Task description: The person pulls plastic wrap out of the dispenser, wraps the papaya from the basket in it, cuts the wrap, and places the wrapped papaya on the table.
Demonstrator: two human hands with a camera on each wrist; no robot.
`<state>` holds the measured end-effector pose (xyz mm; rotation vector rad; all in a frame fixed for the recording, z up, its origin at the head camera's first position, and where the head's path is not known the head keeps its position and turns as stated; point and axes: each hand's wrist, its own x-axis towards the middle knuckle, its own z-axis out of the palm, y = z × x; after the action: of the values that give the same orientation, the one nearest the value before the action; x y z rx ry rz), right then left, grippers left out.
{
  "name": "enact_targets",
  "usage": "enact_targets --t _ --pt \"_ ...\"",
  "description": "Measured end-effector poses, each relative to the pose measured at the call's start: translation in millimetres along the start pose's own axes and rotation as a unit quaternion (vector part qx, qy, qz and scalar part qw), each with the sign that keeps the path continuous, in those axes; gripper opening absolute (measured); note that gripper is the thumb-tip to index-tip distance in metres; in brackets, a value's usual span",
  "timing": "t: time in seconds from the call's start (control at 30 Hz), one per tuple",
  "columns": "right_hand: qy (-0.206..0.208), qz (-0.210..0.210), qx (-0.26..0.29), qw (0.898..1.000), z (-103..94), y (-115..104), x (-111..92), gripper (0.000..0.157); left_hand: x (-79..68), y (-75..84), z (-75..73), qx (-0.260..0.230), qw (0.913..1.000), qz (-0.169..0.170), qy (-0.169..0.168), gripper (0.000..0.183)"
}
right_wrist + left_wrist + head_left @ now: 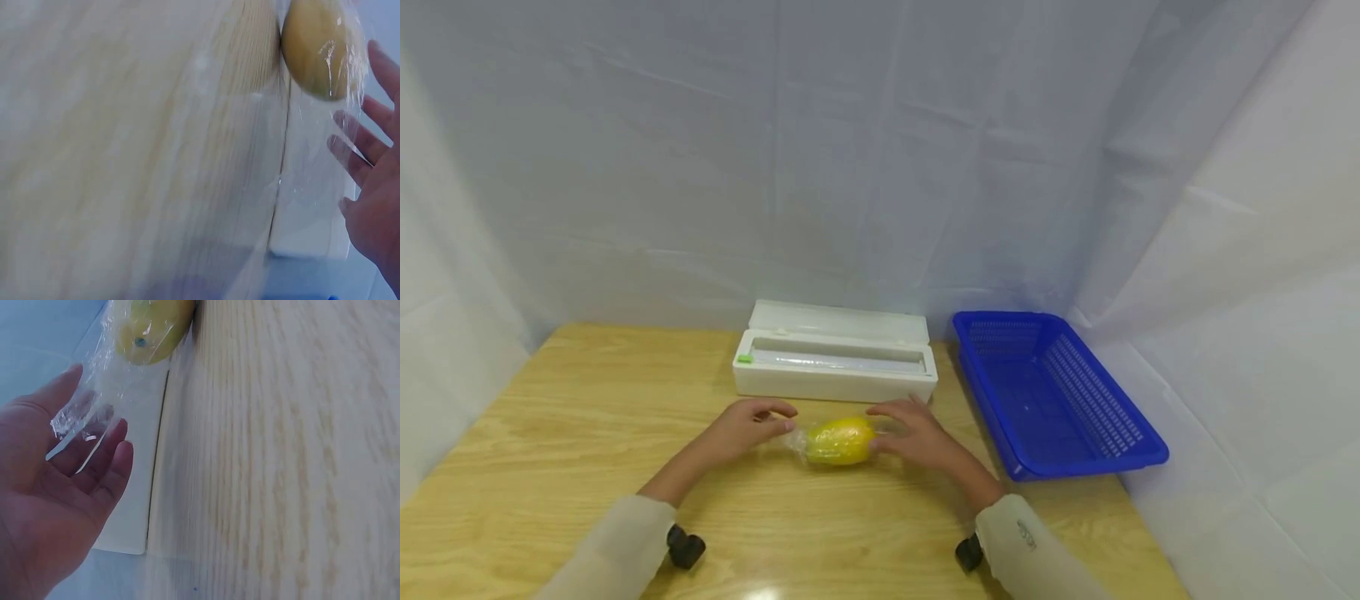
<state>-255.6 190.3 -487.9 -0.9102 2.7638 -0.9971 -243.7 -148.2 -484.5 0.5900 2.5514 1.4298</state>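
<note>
A yellow, mango-like fruit (pixel 841 442) lies on the table in clear cling film (pixel 800 443). My left hand (pixel 752 429) is at its left end; in the left wrist view, loose film (pixel 100 372) runs from the fruit's stem end (pixel 140 342) down between the spread thumb and fingers, without a visible pinch. At the other end is my right hand (pixel 919 435). In the right wrist view its fingers (pixel 369 147) are spread and lightly bent beside a wide, loose sheet of film (pixel 312 150). Whether they touch the film is hard to tell.
Just behind the fruit stands a white cling film dispenser (pixel 820 385), lid (pixel 838 321) raised, with a film roll (pixel 835 361) inside and a green slider (pixel 745 358) at its left. A blue plastic basket (pixel 1000 417) sits on the right of the wooden table (pixel 565 433). White sheeting hangs around.
</note>
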Motion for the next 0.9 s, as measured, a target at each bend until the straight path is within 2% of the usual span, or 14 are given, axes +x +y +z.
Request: enact_targets --t 0.07,0.17,0.33,0.43,0.5,0.57,0.67,0.9 --pt "-0.006 -0.018 -0.031 0.999 3.0 -5.2 5.4 0.054 0.7 1.5 0.0 0.003 1.0000 -0.003 0.008 0.041" --pt "-0.008 -0.024 -0.043 0.999 6.2 -8.6 9.9 0.052 -0.1 1.5 -1.1 0.012 0.9996 -0.007 0.024 0.040" --pt "0.004 -0.028 -0.038 0.999 7.0 -10.9 11.5 0.049 -1.6 7.8 5.4 0.048 0.9967 0.019 0.063 0.038" --pt "0.009 -0.024 -0.037 0.999 7.9 -13.1 12.6 0.047 0.2 14.6 16.0 0.107 0.9889 0.048 0.091 0.033" --pt "0.009 -0.021 -0.035 0.999 8.3 -14.6 13.2 0.046 1.9 19.8 23.8 0.152 0.9803 0.071 0.104 0.031" --pt "0.006 -0.015 -0.035 0.999 8.4 -14.8 13.5 0.046 4.2 24.3 31.6 0.191 0.9715 0.090 0.107 0.032" --pt "0.001 -0.001 -0.024 1.000 8.4 -16.0 13.3 0.046 6.4 28.0 41.1 0.226 0.9634 0.102 0.101 0.035" --pt "0.000 0.031 0.005 1.000 9.9 -19.2 9.7 0.046 9.2 31.8 51.3 0.261 0.9553 0.107 0.089 0.037"
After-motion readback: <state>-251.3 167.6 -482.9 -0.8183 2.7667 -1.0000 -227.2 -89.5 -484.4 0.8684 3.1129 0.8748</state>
